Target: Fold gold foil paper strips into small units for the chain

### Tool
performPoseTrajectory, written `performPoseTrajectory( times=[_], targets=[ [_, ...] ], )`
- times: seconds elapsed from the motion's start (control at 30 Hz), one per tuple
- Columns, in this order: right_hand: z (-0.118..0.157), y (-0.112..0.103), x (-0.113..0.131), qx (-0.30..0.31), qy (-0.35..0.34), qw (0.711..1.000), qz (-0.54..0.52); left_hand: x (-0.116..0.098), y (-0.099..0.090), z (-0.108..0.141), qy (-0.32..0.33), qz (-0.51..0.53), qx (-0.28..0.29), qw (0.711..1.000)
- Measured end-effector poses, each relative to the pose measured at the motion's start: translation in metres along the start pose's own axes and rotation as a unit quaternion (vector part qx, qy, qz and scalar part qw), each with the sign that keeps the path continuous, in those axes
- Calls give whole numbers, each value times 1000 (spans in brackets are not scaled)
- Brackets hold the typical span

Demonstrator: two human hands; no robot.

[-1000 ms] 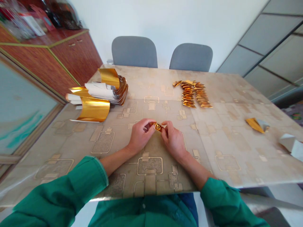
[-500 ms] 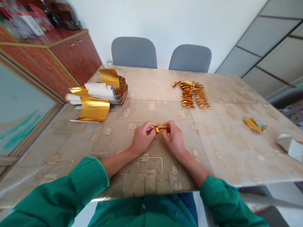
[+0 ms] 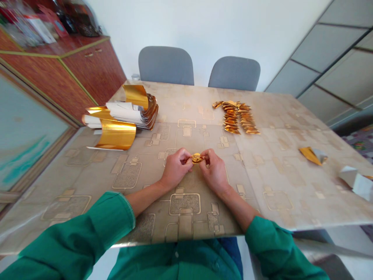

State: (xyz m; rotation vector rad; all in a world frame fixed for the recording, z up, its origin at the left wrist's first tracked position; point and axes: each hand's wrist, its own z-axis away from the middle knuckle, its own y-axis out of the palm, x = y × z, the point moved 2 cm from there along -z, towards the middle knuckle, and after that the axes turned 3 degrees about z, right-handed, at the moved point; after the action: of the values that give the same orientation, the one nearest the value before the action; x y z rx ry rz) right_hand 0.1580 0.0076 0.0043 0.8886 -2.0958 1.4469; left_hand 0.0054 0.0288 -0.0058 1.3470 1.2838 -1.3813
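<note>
A small folded gold foil paper piece [image 3: 197, 158] is pinched at both ends over the middle of the table. My left hand [image 3: 177, 166] grips its left end between thumb and fingers. The right end is held the same way by my right hand [image 3: 214, 169]. Parts of the piece are covered by my fingertips. Beyond my hands, to the right, lie two rows of folded gold pieces [image 3: 230, 118], packed close together. A stack of gold foil paper sheets [image 3: 118, 134] with white undersides lies to the left, several sheets curling up.
The table [image 3: 186, 217] has a patterned cover. Toward its right side lie a loose gold paper piece [image 3: 311, 155] and a white-backed one [image 3: 357, 182]. Two grey chairs [image 3: 166, 65] stand behind the far edge. A brown cabinet [image 3: 87, 68] is at the back left.
The top of the gold piece between my fingers looks more spread and rounded than before. Both hands keep their pinch in nearly the same place.
</note>
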Motion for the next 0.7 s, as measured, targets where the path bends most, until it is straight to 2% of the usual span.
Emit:
performPoseTrajectory(
  times=[0.23,0.33,0.53,0.7],
  targets=[
    [-1,1,1,-3,-16,1000,0,-5,0,0,5,-20,28,999],
    [-1,1,0,-3,-11,1000,-3,-5,-1,0,11,-30,16,999],
    [-3,0,-3,0,11,1000,-27,-1,0,-1,-31,12,1,999],
    [-3,-1,-7,-7,13,1000,-25,0,-2,-1,-29,15,-18,999]
  ],
)
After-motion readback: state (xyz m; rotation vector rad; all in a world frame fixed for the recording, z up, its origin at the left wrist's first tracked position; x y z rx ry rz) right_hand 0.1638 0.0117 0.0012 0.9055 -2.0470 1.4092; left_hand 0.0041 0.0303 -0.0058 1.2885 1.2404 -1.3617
